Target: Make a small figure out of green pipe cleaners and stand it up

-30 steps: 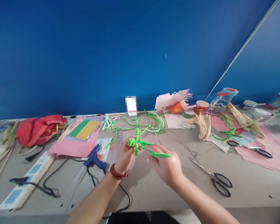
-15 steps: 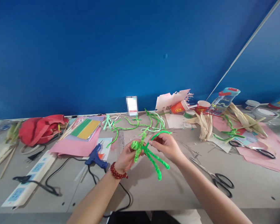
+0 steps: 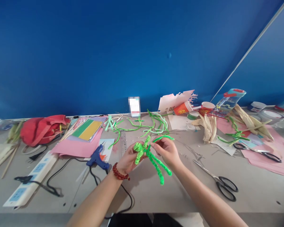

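Note:
A bright green pipe-cleaner figure with coiled limbs is held above the table, between both hands. My left hand, with a red bead bracelet at the wrist, is closed on its lighter green coiled part. Two thick wrapped limbs hang down from the figure toward me. With thumb and fingers my right hand pinches a green pipe cleaner that runs from the figure; its free end sticks out past the knuckles to the right. Some of the fingertips are hidden behind the figure.
A blue glue gun lies left of my hands, its cord looping toward the front edge. Open-handled scissors lie at right. Loose green pipe cleaners and a ruler lie behind. A power strip is at far left.
The hands and the figure stay nearly in place. The figure's light green coils and hanging limbs have tilted slightly, and the camera view has shifted a little.

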A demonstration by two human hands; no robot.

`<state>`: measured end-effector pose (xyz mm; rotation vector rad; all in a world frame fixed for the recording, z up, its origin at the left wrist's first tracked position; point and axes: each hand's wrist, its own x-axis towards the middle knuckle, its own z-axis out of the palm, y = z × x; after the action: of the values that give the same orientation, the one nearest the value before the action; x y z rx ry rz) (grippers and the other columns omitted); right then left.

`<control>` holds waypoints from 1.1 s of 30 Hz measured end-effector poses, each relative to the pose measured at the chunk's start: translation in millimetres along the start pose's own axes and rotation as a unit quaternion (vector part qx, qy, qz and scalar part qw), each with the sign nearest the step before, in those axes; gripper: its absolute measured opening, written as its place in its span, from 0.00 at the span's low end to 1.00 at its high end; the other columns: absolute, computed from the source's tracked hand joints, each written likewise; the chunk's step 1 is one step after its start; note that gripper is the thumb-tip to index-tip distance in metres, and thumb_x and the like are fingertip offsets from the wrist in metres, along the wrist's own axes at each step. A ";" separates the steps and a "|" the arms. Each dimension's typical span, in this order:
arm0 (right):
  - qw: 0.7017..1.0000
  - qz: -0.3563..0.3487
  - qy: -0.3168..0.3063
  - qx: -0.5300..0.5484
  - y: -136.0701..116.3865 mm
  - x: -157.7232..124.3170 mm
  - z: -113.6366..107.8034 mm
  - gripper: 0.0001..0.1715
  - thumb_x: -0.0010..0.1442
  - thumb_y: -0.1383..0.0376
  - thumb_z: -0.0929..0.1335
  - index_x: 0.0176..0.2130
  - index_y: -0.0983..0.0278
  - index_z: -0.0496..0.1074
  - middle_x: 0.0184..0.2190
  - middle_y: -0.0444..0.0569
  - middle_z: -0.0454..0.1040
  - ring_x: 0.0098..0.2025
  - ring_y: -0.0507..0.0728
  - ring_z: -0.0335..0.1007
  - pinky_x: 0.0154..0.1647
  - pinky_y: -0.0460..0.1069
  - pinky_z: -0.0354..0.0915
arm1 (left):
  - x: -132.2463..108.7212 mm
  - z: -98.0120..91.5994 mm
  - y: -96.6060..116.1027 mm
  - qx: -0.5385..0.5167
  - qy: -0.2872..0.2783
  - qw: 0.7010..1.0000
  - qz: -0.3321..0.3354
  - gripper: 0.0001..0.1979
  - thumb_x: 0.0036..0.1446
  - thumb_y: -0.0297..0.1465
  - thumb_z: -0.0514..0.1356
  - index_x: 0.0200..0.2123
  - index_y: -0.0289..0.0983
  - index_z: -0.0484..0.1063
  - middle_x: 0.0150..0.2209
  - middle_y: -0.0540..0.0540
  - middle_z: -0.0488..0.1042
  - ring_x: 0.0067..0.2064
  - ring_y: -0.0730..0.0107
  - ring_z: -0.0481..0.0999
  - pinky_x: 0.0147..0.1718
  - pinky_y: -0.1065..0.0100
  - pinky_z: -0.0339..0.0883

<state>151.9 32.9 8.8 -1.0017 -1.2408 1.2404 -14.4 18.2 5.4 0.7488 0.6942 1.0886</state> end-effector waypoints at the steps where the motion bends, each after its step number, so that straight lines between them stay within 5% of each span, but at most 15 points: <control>1: 1.000 0.015 0.001 0.011 2.3 -0.3 0.2 0.18 0.50 0.55 0.74 0.23 0.64 0.68 0.16 0.39 0.63 0.18 0.48 0.56 0.18 0.45 0.55 | 0.2 -0.3 -0.8 0.002 -0.003 1.000 0.004 0.14 0.39 0.31 0.76 0.28 0.37 0.76 0.27 0.50 0.73 0.30 0.74 0.72 0.34 0.72 0.69; 7: 0.989 0.106 -0.012 0.101 10.8 -2.7 6.0 0.20 0.47 0.53 0.75 0.25 0.63 0.67 0.14 0.37 0.63 0.15 0.48 0.55 0.16 0.44 0.52 | 3.0 1.0 -4.6 0.005 0.004 0.999 0.047 0.14 0.39 0.33 0.75 0.30 0.39 0.76 0.33 0.46 0.75 0.40 0.63 0.76 0.41 0.65 0.70; 13: 0.968 0.152 0.017 0.199 5.6 -11.6 16.6 0.19 0.44 0.56 0.76 0.26 0.62 0.66 0.17 0.38 0.65 0.18 0.49 0.57 0.19 0.44 0.54 | 4.9 7.1 -4.5 -0.024 -0.002 0.996 0.083 0.13 0.42 0.34 0.74 0.28 0.38 0.76 0.33 0.47 0.73 0.40 0.64 0.75 0.44 0.62 0.69; 17: 0.966 0.140 -0.025 0.215 4.9 -20.4 20.8 0.18 0.48 0.55 0.74 0.26 0.61 0.64 0.16 0.38 0.62 0.18 0.49 0.56 0.19 0.45 0.52 | 4.8 11.3 -3.8 -0.035 -0.001 0.995 0.098 0.13 0.43 0.34 0.74 0.28 0.37 0.75 0.32 0.48 0.73 0.36 0.67 0.73 0.40 0.64 0.67; 22: 0.984 0.071 -0.046 0.156 18.0 -28.7 26.8 0.19 0.53 0.52 0.72 0.26 0.62 0.66 0.20 0.41 0.67 0.19 0.49 0.57 0.21 0.45 0.55 | 3.3 14.3 -4.0 -0.047 -0.001 0.994 0.100 0.13 0.44 0.33 0.73 0.28 0.37 0.71 0.30 0.51 0.71 0.26 0.75 0.68 0.27 0.68 0.63; 27: 0.993 -0.063 -0.043 -0.094 21.6 -37.1 32.5 0.18 0.66 0.56 0.63 0.27 0.61 0.69 0.18 0.42 0.64 0.20 0.51 0.60 0.22 0.46 0.58 | 1.4 15.7 -5.4 -0.021 0.067 0.989 0.132 0.13 0.43 0.30 0.72 0.28 0.38 0.70 0.29 0.53 0.71 0.22 0.79 0.64 0.24 0.71 0.61; 33: 0.857 -0.341 -0.067 -0.382 2.8 -48.7 21.0 0.12 0.65 0.70 0.59 0.43 0.64 0.70 0.22 0.46 0.72 0.21 0.53 0.66 0.21 0.46 0.57 | 5.0 10.9 -0.7 0.017 0.134 0.971 0.195 0.12 0.41 0.28 0.72 0.28 0.39 0.72 0.30 0.52 0.73 0.35 0.69 0.73 0.37 0.68 0.67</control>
<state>134.7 -17.0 2.7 -0.8721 -2.0450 0.2335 -3.7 20.6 10.4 0.7957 0.8147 1.5614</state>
